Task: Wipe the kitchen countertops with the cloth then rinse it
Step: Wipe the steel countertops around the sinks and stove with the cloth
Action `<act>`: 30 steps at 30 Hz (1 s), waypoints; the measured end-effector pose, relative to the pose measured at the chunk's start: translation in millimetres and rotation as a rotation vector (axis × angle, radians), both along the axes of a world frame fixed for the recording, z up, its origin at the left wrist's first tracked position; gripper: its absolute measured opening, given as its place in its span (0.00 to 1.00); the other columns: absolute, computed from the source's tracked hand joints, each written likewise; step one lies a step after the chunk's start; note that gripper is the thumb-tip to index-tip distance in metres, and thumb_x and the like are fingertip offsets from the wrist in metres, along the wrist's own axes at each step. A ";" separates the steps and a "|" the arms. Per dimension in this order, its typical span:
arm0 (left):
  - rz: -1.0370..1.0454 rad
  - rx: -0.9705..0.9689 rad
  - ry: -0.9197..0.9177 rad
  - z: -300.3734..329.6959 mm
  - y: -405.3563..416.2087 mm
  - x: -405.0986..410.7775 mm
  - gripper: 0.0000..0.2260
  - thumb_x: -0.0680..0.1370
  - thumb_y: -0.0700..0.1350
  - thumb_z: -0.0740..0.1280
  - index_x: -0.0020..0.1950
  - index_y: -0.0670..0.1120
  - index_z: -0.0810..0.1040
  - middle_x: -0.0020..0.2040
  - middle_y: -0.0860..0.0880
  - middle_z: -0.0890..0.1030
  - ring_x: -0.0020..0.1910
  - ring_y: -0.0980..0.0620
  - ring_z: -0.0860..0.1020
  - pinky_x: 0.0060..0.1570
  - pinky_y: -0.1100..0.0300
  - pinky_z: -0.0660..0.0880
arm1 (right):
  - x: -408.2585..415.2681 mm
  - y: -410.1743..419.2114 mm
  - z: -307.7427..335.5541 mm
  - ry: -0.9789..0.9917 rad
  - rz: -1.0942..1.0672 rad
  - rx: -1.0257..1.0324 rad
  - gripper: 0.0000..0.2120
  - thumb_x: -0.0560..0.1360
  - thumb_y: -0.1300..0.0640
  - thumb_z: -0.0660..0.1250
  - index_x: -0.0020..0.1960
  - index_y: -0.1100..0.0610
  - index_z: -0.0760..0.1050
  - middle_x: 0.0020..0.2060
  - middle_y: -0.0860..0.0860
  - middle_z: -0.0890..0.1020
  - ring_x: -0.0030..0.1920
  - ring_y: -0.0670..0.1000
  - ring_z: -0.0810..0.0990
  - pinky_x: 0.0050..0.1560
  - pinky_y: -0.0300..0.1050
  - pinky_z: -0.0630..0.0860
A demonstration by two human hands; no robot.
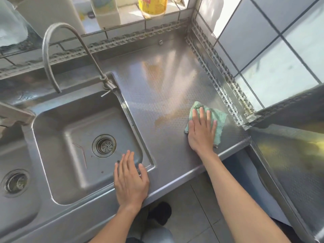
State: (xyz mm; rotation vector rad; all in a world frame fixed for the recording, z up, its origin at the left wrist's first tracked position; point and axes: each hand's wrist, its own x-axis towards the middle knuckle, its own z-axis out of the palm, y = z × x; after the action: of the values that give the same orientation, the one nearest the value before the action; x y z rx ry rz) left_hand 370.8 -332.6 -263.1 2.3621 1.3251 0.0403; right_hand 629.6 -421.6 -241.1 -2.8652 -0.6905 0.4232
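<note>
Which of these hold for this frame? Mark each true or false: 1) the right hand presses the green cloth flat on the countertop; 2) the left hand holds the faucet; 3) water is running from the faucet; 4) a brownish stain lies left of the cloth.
1) True: the right hand lies with straight fingers on the green cloth, on the countertop.
2) False: the left hand rests on the sink rim; the faucet is untouched.
3) False: no water shows.
4) True: the brownish stain is there.

text: none legible | yellow bottle (152, 5) label: print blurred
</note>
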 end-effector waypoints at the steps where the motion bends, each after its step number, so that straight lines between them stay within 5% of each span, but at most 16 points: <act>1: -0.002 0.002 0.003 0.5 0.0 -0.2 0.25 0.82 0.52 0.55 0.77 0.45 0.71 0.78 0.47 0.73 0.79 0.47 0.69 0.82 0.47 0.58 | -6.0 16.0 0.3 0.007 -0.010 0.015 0.25 0.86 0.47 0.41 0.83 0.48 0.48 0.83 0.49 0.46 0.82 0.53 0.38 0.80 0.62 0.36; 6: -0.012 0.006 0.016 4.6 -1.6 0.2 0.25 0.82 0.52 0.55 0.77 0.45 0.71 0.78 0.47 0.73 0.78 0.48 0.70 0.81 0.46 0.60 | -68.2 58.1 -1.8 -0.033 0.373 0.055 0.26 0.86 0.46 0.43 0.83 0.46 0.53 0.83 0.48 0.50 0.83 0.53 0.41 0.80 0.61 0.40; 12: -0.011 0.010 0.020 2.9 -1.2 0.7 0.25 0.81 0.52 0.57 0.76 0.44 0.73 0.77 0.46 0.75 0.77 0.46 0.71 0.81 0.45 0.61 | -86.7 -15.7 -7.5 -0.033 0.798 0.046 0.25 0.87 0.45 0.46 0.83 0.46 0.53 0.83 0.45 0.52 0.83 0.51 0.46 0.81 0.58 0.45; 18: -0.011 0.000 0.018 4.6 -1.0 1.2 0.24 0.81 0.52 0.56 0.75 0.45 0.73 0.77 0.46 0.74 0.78 0.48 0.71 0.81 0.46 0.60 | 12.6 -73.8 2.1 0.024 0.515 -0.067 0.26 0.85 0.41 0.41 0.82 0.42 0.44 0.83 0.45 0.48 0.82 0.45 0.38 0.81 0.52 0.36; 24: 0.002 -0.011 0.045 5.6 -1.4 0.7 0.25 0.82 0.52 0.57 0.77 0.45 0.72 0.78 0.47 0.72 0.79 0.49 0.69 0.82 0.47 0.58 | 75.3 16.1 1.7 0.039 0.155 -0.002 0.26 0.85 0.44 0.44 0.83 0.44 0.50 0.83 0.45 0.46 0.82 0.49 0.38 0.80 0.58 0.34; 30: 0.025 0.005 0.009 8.1 -1.4 2.4 0.25 0.80 0.51 0.59 0.76 0.43 0.73 0.78 0.46 0.73 0.78 0.47 0.71 0.82 0.46 0.59 | -6.5 75.8 3.6 0.035 0.493 0.075 0.25 0.86 0.48 0.48 0.83 0.46 0.54 0.83 0.47 0.51 0.83 0.53 0.42 0.80 0.59 0.37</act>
State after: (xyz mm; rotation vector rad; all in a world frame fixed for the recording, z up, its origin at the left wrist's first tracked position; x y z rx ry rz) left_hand 373.1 -334.0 -255.0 2.3529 1.3600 0.0399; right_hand 623.1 -345.7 -237.5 -2.5871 -1.3777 0.4936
